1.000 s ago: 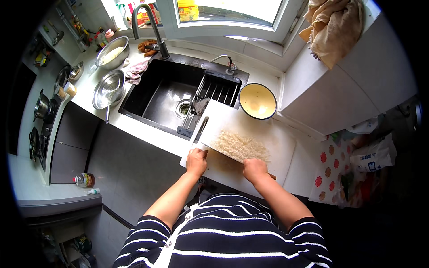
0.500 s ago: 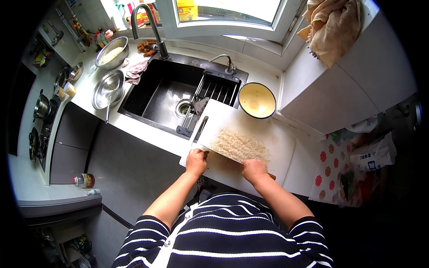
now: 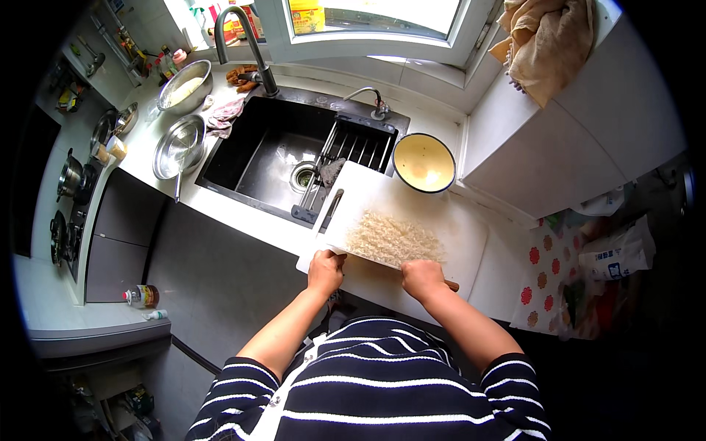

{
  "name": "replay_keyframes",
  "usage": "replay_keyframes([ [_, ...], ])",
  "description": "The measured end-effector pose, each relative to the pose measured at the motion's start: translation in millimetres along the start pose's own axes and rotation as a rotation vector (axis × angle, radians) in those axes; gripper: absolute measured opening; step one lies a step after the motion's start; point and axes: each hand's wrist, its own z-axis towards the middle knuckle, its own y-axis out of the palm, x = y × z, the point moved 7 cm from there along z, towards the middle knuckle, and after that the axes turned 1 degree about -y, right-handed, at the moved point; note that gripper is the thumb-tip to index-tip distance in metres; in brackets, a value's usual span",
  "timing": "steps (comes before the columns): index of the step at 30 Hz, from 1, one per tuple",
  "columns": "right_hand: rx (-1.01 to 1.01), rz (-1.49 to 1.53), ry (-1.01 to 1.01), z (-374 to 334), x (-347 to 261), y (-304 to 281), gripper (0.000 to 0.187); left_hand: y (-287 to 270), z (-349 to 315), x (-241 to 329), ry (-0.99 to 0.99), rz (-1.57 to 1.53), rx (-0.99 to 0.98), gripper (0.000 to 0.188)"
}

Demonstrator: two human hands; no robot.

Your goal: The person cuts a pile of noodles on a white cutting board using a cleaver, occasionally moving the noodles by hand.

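A white cutting board point(image 3: 471, 250) lies on the counter, its upper left part reaching over the sink edge. On it a pale heap of finely chopped food point(image 3: 393, 239) is spread; its kind is unclear. My right hand point(image 3: 423, 280) is wrapped round a knife point(image 3: 452, 285), whose brown handle end shows past the fist. The blade appears as a thin line along the heap's near side. At the blade's other end, by the board's near left corner, my left hand point(image 3: 325, 273) is closed, seemingly pinching the blade's tip end; its fingertips are partly hidden.
Beyond the board stands a cream bowl with a dark rim point(image 3: 423, 163). A black sink point(image 3: 272, 147) with a rack and tall faucet point(image 3: 257, 51) lies left of it. Metal bowls point(image 3: 180, 147) sit farther left. An open window point(image 3: 375, 44) and a white cabinet point(image 3: 559, 140) border the counter.
My right hand and the knife handle have shifted very slightly right and up. The left hand stays at the blade's far end, and the heap looks much the same.
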Motion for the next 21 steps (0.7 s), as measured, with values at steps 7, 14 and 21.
replay_keyframes([
  [7, 0.035, -0.001, -0.015, -10.8, 18.4, 1.5, 0.014, 2.5, -4.7, -1.5, -0.027, 0.038, -0.069, 0.019],
  [14, 0.002, -0.042, -0.047, 0.7, 2.5, -0.7, 0.015, -3.3, -10.1, 6.9, 0.013, 0.046, 0.002, 0.021],
  [21, 0.048, -0.020, -0.053, -8.8, 27.2, 2.5, 0.015, -5.7, -11.4, 1.2, -0.033, 0.048, -0.052, 0.017],
])
